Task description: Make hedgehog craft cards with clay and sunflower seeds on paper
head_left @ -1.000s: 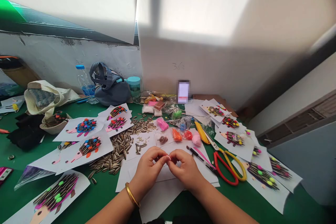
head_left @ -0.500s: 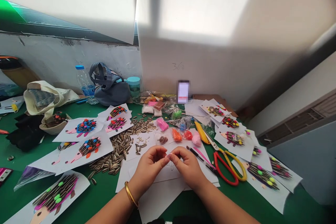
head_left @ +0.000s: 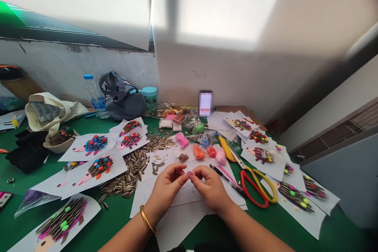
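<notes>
My left hand (head_left: 170, 183) and my right hand (head_left: 209, 184) meet above a white sheet of paper (head_left: 183, 214), thumbs and forefingers closed on a small piece of pink clay (head_left: 189, 173). Both hands pinch it between them. A black line drawing on the sheet shows partly beneath my fingers. Just beyond the hands lie bagged lumps of clay: brown (head_left: 183, 157), orange (head_left: 198, 152), red (head_left: 211, 151) and pale pink (head_left: 220, 156). A black pen (head_left: 226, 179) rests to the right of my right hand.
Sunflower seeds (head_left: 130, 177) are heaped on the left. Scissors (head_left: 254, 181) with red and yellow handles lie right, by a yellow cutter (head_left: 226, 149). Seed-and-clay hedgehog pictures (head_left: 103, 169) flank both sides. A phone (head_left: 206, 103), a bag (head_left: 125, 102) and a bottle (head_left: 96, 96) stand behind.
My fingertips have parted slightly, and the pink clay between them now shows. More of the drawing under my hands is visible. The hands stay in about the same place.
</notes>
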The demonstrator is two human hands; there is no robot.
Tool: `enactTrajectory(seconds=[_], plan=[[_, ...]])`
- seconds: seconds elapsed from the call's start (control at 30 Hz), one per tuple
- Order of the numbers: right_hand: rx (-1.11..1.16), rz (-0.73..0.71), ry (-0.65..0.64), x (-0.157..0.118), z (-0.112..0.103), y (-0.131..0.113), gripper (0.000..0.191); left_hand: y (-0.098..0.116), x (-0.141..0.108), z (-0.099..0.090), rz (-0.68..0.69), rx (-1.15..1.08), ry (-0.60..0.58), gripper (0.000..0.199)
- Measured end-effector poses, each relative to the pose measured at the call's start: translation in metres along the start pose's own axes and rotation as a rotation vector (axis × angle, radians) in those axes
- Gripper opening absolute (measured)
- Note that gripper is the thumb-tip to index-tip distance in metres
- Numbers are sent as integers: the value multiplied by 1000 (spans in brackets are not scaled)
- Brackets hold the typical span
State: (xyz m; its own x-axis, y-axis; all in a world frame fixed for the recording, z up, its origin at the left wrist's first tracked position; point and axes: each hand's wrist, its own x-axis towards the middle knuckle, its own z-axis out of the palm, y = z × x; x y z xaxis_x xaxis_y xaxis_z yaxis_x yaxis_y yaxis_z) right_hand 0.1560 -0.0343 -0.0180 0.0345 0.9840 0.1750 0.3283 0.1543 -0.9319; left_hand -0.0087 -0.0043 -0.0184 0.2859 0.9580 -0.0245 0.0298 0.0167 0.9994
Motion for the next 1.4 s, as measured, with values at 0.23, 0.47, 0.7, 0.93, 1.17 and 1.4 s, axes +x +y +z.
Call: enactTrajectory(seconds=[0.23,0.47,0.7,0.93,1.17,1.4], plan=[[-52,-51,-48,-1,-2,2,12,4,1,-1,74,174,1,28],[23,-4,1,1,-4,4,18,4,1,1,22,150,-23,28],[100,28,-8,1,-4,4,25,5,0,2,11,207,-103,32],[27,52,-22,2,-4,5,22,5,0,2,0,248,-112,35],[136,63,-51,2,-6,4,25,8,-2,2,-33,189,-121,35],[93,64,-40,2,-4,3,24,6,-1,0,-114,40,-156,35]])
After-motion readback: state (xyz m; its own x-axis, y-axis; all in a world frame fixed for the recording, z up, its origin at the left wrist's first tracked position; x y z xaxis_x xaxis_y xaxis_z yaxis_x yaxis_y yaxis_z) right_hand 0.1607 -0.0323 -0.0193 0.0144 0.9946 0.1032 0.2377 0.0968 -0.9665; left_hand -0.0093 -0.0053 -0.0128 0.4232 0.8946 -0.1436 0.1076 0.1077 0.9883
